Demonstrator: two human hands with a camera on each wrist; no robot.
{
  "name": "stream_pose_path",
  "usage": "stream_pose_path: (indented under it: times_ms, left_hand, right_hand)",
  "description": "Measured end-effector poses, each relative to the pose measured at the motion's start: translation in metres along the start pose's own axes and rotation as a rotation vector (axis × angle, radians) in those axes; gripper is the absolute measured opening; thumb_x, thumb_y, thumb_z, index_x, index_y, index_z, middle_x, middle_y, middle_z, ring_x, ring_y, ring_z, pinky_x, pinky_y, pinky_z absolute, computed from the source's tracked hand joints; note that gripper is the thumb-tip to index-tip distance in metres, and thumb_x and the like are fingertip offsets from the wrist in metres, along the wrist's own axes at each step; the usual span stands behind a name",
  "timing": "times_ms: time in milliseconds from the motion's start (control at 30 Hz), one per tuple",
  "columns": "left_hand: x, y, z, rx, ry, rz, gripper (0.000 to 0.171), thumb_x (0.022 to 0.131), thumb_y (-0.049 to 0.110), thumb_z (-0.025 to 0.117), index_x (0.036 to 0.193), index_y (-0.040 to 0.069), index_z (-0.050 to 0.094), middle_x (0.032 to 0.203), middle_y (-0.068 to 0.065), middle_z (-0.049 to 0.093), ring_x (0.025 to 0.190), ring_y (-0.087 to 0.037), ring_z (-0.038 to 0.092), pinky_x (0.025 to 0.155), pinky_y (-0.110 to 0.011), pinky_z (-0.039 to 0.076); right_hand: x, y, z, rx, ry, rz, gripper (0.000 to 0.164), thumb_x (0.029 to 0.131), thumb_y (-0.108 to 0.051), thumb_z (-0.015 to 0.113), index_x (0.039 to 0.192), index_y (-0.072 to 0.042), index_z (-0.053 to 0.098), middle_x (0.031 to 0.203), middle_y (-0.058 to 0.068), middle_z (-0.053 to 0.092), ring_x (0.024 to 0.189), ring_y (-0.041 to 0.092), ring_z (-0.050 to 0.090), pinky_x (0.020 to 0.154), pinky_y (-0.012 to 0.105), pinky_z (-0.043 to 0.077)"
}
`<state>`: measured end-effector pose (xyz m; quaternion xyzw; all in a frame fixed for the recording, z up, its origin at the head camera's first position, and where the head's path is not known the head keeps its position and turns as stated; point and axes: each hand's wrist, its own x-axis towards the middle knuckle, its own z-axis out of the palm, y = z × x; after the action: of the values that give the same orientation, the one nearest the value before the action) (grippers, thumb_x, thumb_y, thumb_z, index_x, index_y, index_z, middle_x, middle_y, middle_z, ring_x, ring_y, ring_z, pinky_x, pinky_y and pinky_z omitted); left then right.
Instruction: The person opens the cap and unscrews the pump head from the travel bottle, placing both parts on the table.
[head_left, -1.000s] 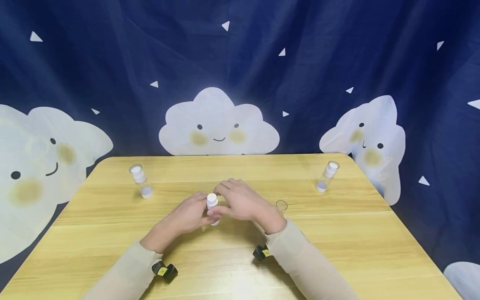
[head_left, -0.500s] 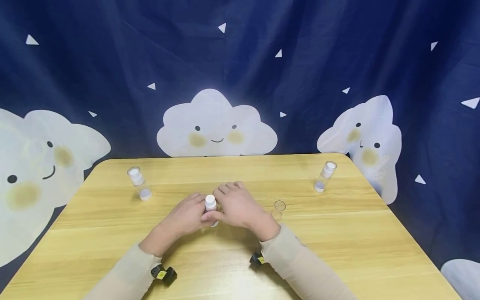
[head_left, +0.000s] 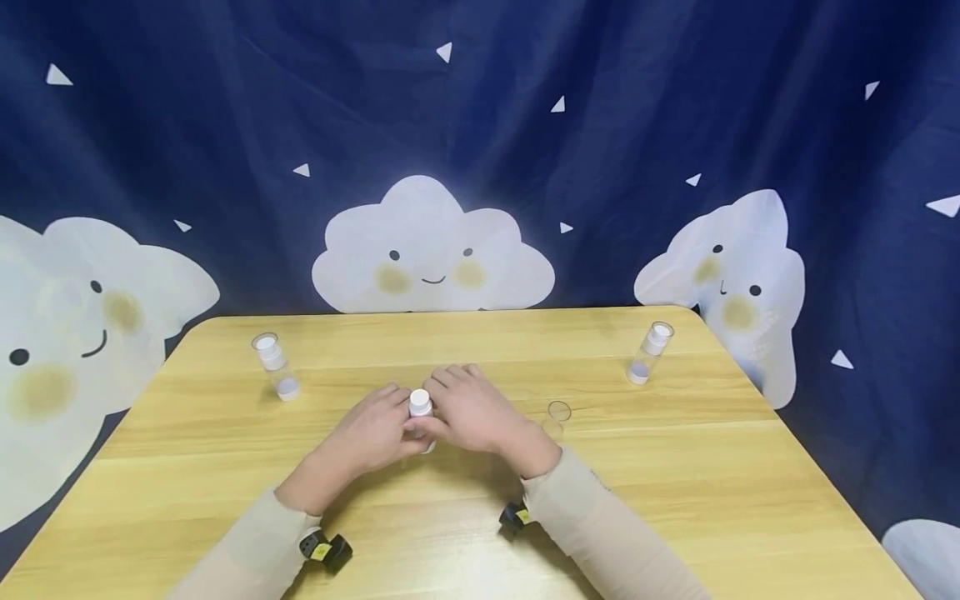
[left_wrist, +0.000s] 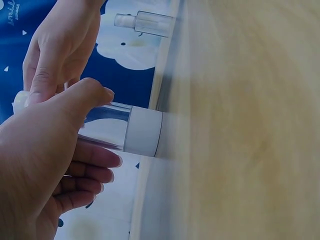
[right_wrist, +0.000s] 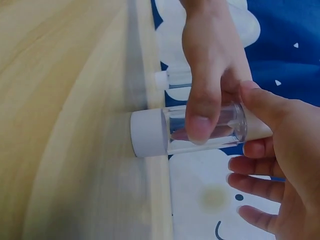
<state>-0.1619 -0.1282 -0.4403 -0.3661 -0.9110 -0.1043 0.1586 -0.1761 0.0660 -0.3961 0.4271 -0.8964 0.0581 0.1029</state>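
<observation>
A small clear pump bottle with a white base and white top (head_left: pixel 420 402) stands upright on the table between both hands. My left hand (head_left: pixel 375 432) grips its clear body low down, thumb on the near side. My right hand (head_left: pixel 474 414) pinches the white upper part between thumb and index finger, its other fingers loosely bent, as the right wrist view shows. In the left wrist view the white base (left_wrist: pixel 144 131) meets the tabletop. Just right of my right hand is a clear cap (head_left: pixel 559 411).
Two similar clear bottles with white parts stand farther back, one bottle (head_left: pixel 274 367) at left and another bottle (head_left: pixel 650 354) at right. Behind the wooden table (head_left: pixel 712 500) hangs a dark blue curtain (head_left: pixel 480 108) with cloud prints.
My right thumb has moved left across the bottle's near side, and the right hand has closed in on its upper part. The left hand keeps its grip on the body.
</observation>
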Motion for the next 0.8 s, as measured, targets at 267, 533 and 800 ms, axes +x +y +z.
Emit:
stream_pose_path:
  times_ms: [267, 533, 800]
  left_hand:
    - [0.002, 0.001, 0.002, -0.008, -0.009, -0.02, 0.041, 0.082, 0.046, 0.071, 0.095, 0.008, 0.065, 0.092, -0.003, 0.063, 0.088, -0.022, 0.057, 0.084, -0.035, 0.049]
    - [0.001, 0.0, 0.0, -0.031, -0.034, -0.065, 0.046, 0.083, 0.049, 0.07, 0.1, 0.006, 0.066, 0.095, -0.004, 0.065, 0.089, -0.022, 0.056, 0.085, -0.036, 0.049]
    - [0.0, -0.001, 0.001, -0.029, -0.029, -0.076, 0.048, 0.084, 0.051, 0.069, 0.098, 0.006, 0.066, 0.096, -0.007, 0.065, 0.092, -0.025, 0.057, 0.085, -0.039, 0.049]
  right_hand:
    - [0.0, 0.007, -0.01, 0.128, -0.086, -0.031, 0.038, 0.096, -0.053, 0.053, 0.103, -0.016, 0.058, 0.098, -0.006, 0.054, 0.095, 0.013, 0.05, 0.089, 0.034, 0.042]
    - [0.001, 0.014, -0.016, 0.247, -0.128, -0.057, 0.034, 0.097, -0.043, 0.058, 0.114, -0.014, 0.062, 0.109, -0.005, 0.058, 0.104, 0.013, 0.052, 0.094, 0.032, 0.043]
    - [-0.001, 0.012, -0.018, 0.265, -0.14, 0.0, 0.051, 0.091, -0.054, 0.06, 0.122, -0.014, 0.06, 0.115, -0.003, 0.06, 0.108, 0.014, 0.053, 0.097, 0.034, 0.042]
